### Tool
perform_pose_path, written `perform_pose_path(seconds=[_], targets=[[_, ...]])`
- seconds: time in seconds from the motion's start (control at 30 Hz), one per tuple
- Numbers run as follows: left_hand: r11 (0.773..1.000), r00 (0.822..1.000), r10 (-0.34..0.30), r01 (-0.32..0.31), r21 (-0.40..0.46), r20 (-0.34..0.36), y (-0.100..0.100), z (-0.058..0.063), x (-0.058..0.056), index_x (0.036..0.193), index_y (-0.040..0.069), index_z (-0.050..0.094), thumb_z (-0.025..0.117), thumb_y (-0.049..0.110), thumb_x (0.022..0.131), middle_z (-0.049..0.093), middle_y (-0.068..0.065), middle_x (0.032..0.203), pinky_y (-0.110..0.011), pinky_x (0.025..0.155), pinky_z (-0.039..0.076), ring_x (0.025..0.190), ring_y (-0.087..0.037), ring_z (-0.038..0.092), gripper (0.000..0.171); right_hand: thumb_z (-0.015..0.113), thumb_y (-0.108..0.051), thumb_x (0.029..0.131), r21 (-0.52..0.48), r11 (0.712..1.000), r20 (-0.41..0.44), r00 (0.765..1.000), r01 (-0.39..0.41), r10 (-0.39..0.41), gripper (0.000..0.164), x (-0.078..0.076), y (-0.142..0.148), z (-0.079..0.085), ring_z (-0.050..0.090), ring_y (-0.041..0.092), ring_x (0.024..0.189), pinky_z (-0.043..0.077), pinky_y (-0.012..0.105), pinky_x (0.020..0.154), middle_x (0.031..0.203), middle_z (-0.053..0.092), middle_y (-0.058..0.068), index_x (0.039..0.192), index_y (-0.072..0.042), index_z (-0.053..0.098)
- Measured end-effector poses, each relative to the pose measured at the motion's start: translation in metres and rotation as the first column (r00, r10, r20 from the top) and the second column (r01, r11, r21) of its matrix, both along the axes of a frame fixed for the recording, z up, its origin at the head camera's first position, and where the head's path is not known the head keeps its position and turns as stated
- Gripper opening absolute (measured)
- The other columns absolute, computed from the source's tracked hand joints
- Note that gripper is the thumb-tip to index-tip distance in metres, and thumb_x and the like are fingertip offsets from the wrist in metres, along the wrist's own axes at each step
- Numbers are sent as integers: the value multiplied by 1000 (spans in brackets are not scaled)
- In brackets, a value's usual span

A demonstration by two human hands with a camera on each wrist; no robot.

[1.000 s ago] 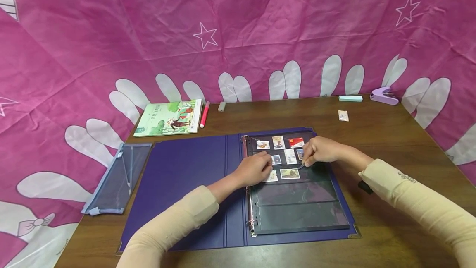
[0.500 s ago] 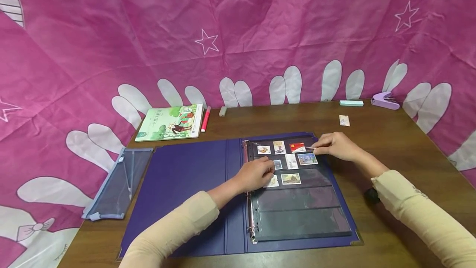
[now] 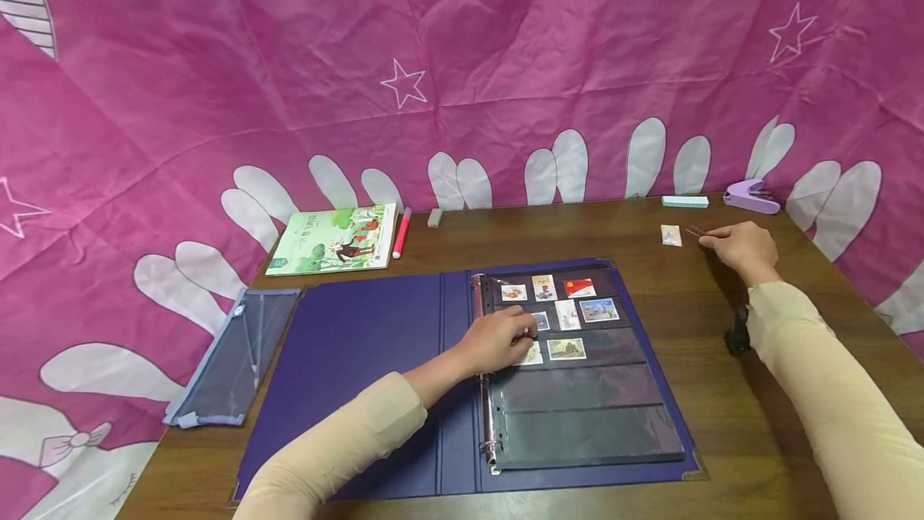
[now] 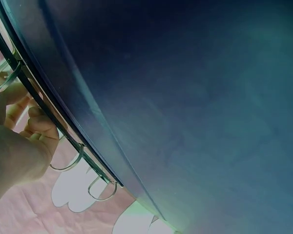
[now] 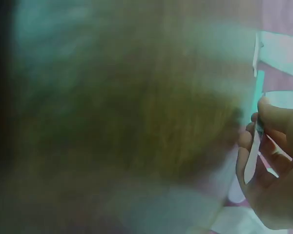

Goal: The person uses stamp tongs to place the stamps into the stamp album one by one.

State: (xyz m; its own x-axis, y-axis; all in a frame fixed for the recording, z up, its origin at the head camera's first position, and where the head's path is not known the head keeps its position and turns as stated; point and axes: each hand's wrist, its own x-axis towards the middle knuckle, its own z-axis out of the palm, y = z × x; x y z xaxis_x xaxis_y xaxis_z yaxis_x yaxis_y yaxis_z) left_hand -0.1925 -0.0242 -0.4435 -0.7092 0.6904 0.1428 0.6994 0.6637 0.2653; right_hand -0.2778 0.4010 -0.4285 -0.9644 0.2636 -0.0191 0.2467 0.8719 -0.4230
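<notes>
My right hand (image 3: 739, 247) pinches a pair of tweezers (image 3: 695, 231) over the right side of the table. The tweezer tips point left, a short way from a loose stamp (image 3: 670, 235). In the right wrist view the tweezers' pale body (image 5: 252, 163) lies along the fingers. My left hand (image 3: 498, 335) rests on the black album page (image 3: 577, 387), its fingers loosely curled beside the ring side. Several stamps sit in the upper three rows of pockets, among them a red one (image 3: 579, 287) and a landscape stamp (image 3: 566, 349); the left hand partly covers two.
The purple album cover (image 3: 368, 359) lies spread open across the table. To its left is a mesh zip pouch (image 3: 231, 359). Along the back are a picture book (image 3: 325, 239), a red marker (image 3: 402, 233), an eraser (image 3: 435, 217), a pale green box (image 3: 685, 201) and a purple stapler (image 3: 751, 196).
My right hand has moved with the tweezers from the album page out to the right and back, close to the loose stamp, uncovering the blue stamp. The left hand has stayed in place.
</notes>
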Motion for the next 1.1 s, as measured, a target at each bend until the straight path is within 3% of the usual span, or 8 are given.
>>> perform_pose_path(seconds=[0.37, 0.67, 0.97, 1.1], targets=[[999, 997, 29, -31, 17, 72, -2, -3, 5, 92, 21, 65, 61, 22, 86, 59, 6, 87, -19, 55, 36, 65, -4, 48, 8, 51, -53, 88, 56, 997, 57, 997, -47, 44, 55, -13, 1, -8, 45, 57, 107, 46, 51, 65, 129, 41, 38, 123, -11, 58], [999, 995, 26, -27, 16, 98, -1, 0, 4, 92, 22, 65, 60, 22, 87, 59, 6, 87, -19, 56, 37, 66, -3, 50, 7, 59, -46, 85, 61, 998, 75, 997, -13, 8, 47, -20, -1, -7, 48, 54, 106, 45, 45, 59, 128, 42, 39, 118, -13, 60], [1000, 996, 17, -19, 18, 85, 1, 1, 0, 92, 21, 66, 61, 22, 87, 58, 6, 85, -19, 55, 37, 66, -4, 50, 8, 60, -36, 85, 59, 998, 39, 999, -14, 12, 36, -24, -2, -3, 50, 52, 107, 46, 44, 57, 125, 48, 35, 110, -11, 68], [1000, 998, 16, -18, 22, 69, -1, 1, -3, 93, 21, 66, 61, 22, 87, 58, 6, 84, -18, 55, 36, 66, -4, 49, 8, 59, -37, 86, 51, 999, -16, 1000, -17, 18, 36, -27, -4, -2, 50, 52, 105, 45, 43, 56, 123, 52, 32, 109, -11, 68]])
